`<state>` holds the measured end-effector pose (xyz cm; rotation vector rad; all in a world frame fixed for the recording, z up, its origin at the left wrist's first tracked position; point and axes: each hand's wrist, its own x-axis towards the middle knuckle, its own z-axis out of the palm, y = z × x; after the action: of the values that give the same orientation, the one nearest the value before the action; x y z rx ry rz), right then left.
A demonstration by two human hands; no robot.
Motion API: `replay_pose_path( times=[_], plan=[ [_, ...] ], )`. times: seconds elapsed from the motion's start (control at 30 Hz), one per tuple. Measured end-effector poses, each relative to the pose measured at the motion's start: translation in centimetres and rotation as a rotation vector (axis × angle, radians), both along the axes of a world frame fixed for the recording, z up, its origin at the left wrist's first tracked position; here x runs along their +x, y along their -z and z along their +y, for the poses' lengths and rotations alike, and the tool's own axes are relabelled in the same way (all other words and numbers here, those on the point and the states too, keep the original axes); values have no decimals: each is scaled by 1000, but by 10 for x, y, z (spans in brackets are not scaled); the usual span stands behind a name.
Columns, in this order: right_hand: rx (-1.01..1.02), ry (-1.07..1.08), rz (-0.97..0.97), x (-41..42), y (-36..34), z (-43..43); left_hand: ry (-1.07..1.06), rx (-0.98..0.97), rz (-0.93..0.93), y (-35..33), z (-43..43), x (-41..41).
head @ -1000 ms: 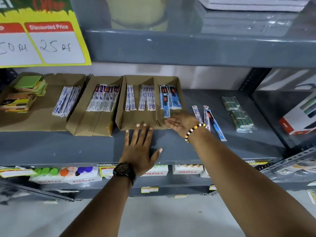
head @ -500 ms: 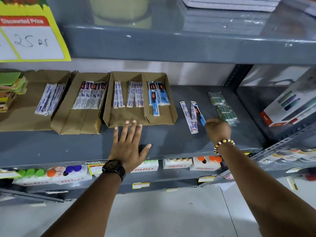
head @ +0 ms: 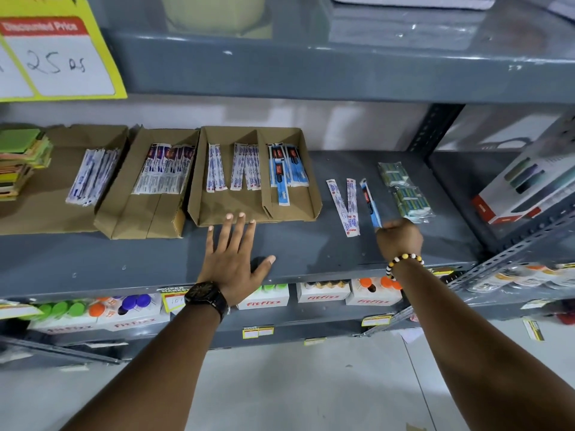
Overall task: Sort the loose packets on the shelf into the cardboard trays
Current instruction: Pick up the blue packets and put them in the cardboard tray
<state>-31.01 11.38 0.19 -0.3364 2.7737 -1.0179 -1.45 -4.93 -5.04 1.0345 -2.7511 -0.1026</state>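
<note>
Two loose white strip packets lie in a V on the grey shelf, right of a divided cardboard tray. That tray holds white strips in its left sections and blue packets in its right section. My right hand is closed on the near end of a loose blue packet, which tilts up off the shelf. My left hand lies flat on the shelf, fingers spread, fingertips at the tray's front edge. Two more cardboard trays with packets stand further left.
Two green wrapped packs lie just right of the blue packet. A white and red box stands on the neighbouring shelf at right. Stacked coloured pads sit far left. An upper shelf hangs overhead; boxed bottles fill the shelf below.
My right hand left the tray's front corner, went right to the loose packets and closed on the blue packet's near end. My left hand stayed flat on the shelf.
</note>
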Motion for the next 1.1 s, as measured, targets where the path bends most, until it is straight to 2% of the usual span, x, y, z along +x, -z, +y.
replay_pose_path(
  times=[0.13, 0.2, 0.23, 0.3, 0.37, 0.4, 0.53, 0.67, 0.83, 1.1],
  plan=[
    [-234, 71, 40, 8, -12, 13, 44, 109, 142, -15, 1, 6],
    [-506, 61, -58, 13, -26, 15, 44, 189, 249, -26, 2, 9],
    [-678, 23, -150, 16, -34, 14, 42, 277, 317, -32, 3, 10],
    [-895, -124, -275, 25, -50, 10, 20, 600, 498, -51, 5, 8],
    [-941, -278, -321, 37, -68, 3, -28, 928, 678, -74, 7, 5],
    [-941, -346, -342, 42, -76, 0, -52, 1019, 757, -83, 6, 3],
    [-852, -562, -429, 58, -97, -12, -90, 1230, 1003, -113, 4, 8],
    [-769, -693, -478, 68, -103, -15, -124, 1261, 1117, -126, 7, 23],
    [-692, -791, -512, 81, -104, -12, -148, 1140, 1041, -126, 10, 40],
    [-663, -785, -542, 88, -103, -5, -166, 1070, 1010, -130, 15, 46]
  ],
)
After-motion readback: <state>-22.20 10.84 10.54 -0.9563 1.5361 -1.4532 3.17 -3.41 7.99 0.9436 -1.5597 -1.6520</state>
